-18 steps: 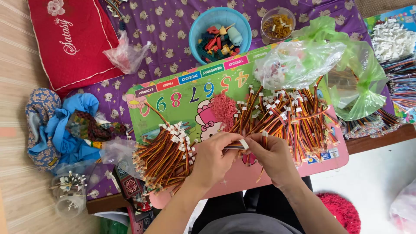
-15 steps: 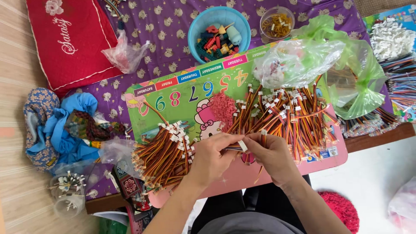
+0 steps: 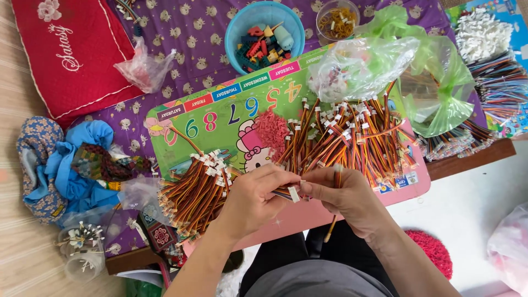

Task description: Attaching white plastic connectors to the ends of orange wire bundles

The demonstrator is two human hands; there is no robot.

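Both hands (image 3: 300, 192) pinch one wire lead (image 3: 290, 192) (lying crosswise, connector rightward).

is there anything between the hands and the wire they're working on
Nothing visible: the left hand and right hand both pinch the wire directly, its white connector showing between the fingertips above the tray.
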